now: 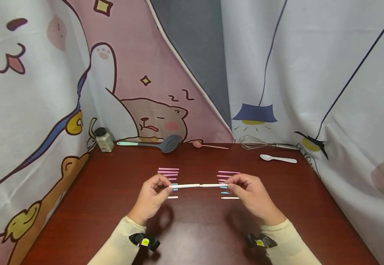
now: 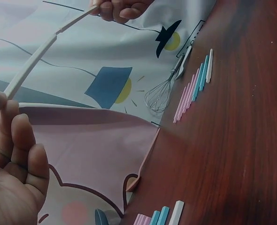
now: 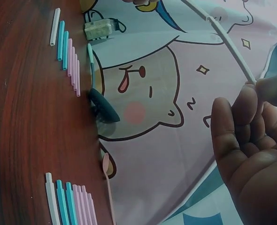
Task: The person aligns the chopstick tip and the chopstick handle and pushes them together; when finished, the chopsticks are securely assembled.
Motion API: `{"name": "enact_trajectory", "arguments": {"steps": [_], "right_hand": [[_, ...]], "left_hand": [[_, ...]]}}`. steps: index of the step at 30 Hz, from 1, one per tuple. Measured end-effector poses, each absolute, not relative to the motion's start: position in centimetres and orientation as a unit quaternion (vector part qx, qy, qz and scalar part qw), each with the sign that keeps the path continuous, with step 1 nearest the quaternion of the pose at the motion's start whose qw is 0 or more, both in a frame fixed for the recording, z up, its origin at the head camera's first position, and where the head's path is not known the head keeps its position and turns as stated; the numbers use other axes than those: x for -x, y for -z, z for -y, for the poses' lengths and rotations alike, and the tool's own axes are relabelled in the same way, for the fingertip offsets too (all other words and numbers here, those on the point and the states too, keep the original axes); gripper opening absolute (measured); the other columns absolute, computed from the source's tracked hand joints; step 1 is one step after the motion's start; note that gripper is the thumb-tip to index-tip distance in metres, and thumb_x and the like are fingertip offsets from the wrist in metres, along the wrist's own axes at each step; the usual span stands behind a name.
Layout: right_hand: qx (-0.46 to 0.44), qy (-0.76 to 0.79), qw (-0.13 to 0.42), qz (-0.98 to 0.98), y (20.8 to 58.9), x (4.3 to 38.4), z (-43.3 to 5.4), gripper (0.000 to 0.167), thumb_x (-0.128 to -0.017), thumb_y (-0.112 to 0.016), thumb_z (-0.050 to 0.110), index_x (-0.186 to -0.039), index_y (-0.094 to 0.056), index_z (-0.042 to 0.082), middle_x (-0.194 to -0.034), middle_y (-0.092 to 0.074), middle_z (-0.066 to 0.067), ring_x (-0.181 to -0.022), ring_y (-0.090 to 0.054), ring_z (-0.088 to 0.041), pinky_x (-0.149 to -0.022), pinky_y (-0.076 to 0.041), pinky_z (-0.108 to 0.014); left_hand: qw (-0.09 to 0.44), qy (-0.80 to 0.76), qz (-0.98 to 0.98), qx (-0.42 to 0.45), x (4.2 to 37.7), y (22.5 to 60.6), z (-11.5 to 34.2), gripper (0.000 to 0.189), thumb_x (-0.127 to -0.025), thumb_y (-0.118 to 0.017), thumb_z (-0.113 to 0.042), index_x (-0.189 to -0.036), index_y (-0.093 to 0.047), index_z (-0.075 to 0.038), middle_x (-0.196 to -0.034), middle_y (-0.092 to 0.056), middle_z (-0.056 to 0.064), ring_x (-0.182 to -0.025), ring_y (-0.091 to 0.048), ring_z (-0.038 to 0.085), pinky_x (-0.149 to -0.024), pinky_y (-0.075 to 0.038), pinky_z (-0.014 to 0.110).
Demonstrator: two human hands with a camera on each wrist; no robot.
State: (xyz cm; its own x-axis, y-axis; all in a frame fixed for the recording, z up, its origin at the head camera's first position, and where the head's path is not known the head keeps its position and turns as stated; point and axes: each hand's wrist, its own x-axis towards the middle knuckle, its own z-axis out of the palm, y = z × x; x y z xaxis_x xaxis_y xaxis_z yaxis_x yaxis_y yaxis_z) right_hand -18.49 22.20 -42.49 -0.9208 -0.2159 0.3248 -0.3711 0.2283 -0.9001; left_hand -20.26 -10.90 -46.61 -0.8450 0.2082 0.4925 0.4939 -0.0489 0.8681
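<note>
Above the table, my left hand (image 1: 150, 197) pinches a white stick (image 1: 188, 186) by its outer end between thumb and fingers. My right hand (image 1: 255, 197) pinches a second white stick (image 1: 213, 185) the same way. The inner ends of the two sticks meet at a notch, roughly in line; whether they are locked together I cannot tell. Below, near the left hand, lies a row of pink sticks (image 1: 168, 169), blue sticks (image 1: 175, 189) and a white one (image 1: 173, 197). A matching row near the right hand has pink (image 3: 84, 199), blue (image 3: 61, 201) and white sticks (image 3: 52, 201) with narrow end pegs.
Along the table's back edge lie a slotted turner (image 1: 169, 144), a pink spoon (image 1: 197, 144) and a whisk (image 1: 253, 142). A white spoon (image 1: 278, 159) is at the back right, a black-lidded jar (image 1: 104, 141) at the back left. Printed curtains (image 1: 198, 121) hang behind.
</note>
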Motion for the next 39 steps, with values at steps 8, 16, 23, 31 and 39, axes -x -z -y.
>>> {"name": "enact_trajectory", "arguments": {"steps": [8, 16, 23, 31, 39], "right_hand": [[-0.183, -0.596, 0.064, 0.779, 42.42, 18.36, -22.2, 0.008, -0.096, -0.064, -0.009, -0.1, -0.071, -0.009, -0.086, -0.073, -0.012, -0.074, -0.07, -0.009, -0.067, -0.062, -0.029], [-0.187, -0.59, 0.068, 0.783, 42.4, 18.38, -22.24, 0.009, -0.096, -0.064, -0.009, -0.101, -0.071, -0.01, -0.085, -0.072, -0.014, -0.073, -0.07, -0.01, -0.066, -0.062, -0.03], [-0.185, -0.591, 0.068, 0.782, 42.44, 18.39, -22.15, 0.009, -0.096, -0.065, -0.009, -0.102, -0.071, -0.01, -0.084, -0.072, 0.001, -0.073, -0.069, -0.006, -0.066, -0.062, -0.027], [-0.18, -0.585, 0.074, 0.787, 42.42, 18.29, -22.06, 0.008, -0.096, -0.066, -0.007, -0.101, -0.073, -0.008, -0.083, -0.072, 0.002, -0.073, -0.069, -0.006, -0.065, -0.061, -0.026], [-0.177, -0.583, 0.07, 0.79, 42.26, 18.26, -22.05, 0.008, -0.097, -0.067, -0.005, -0.101, -0.073, -0.007, -0.084, -0.072, 0.003, -0.073, -0.068, -0.006, -0.065, -0.06, -0.026]], "left_hand": [[0.109, 0.676, 0.682, 0.257, 20.11, 46.42, 10.8, 0.013, -0.09, -0.066, 0.016, -0.092, -0.06, 0.005, -0.082, -0.065, -0.01, -0.071, -0.056, 0.001, -0.06, -0.047, 0.019], [0.115, 0.681, 0.675, 0.259, 20.17, 46.5, 10.73, 0.013, -0.089, -0.067, 0.016, -0.092, -0.06, 0.005, -0.082, -0.066, -0.009, -0.072, -0.057, 0.001, -0.06, -0.047, 0.019], [0.124, 0.687, 0.669, 0.256, 20.07, 46.47, 10.6, 0.012, -0.089, -0.065, 0.017, -0.093, -0.06, 0.008, -0.084, -0.067, -0.011, -0.075, -0.06, 0.001, -0.062, -0.05, 0.018], [0.13, 0.682, 0.677, 0.244, 19.94, 46.44, 10.48, 0.013, -0.089, -0.066, 0.017, -0.091, -0.061, 0.006, -0.083, -0.067, -0.01, -0.075, -0.06, 0.002, -0.063, -0.049, 0.019], [0.128, 0.677, 0.678, 0.256, 19.92, 46.42, 10.49, 0.012, -0.089, -0.067, 0.016, -0.092, -0.062, 0.005, -0.084, -0.068, 0.0, -0.076, -0.062, 0.003, -0.062, -0.05, 0.02]]}}
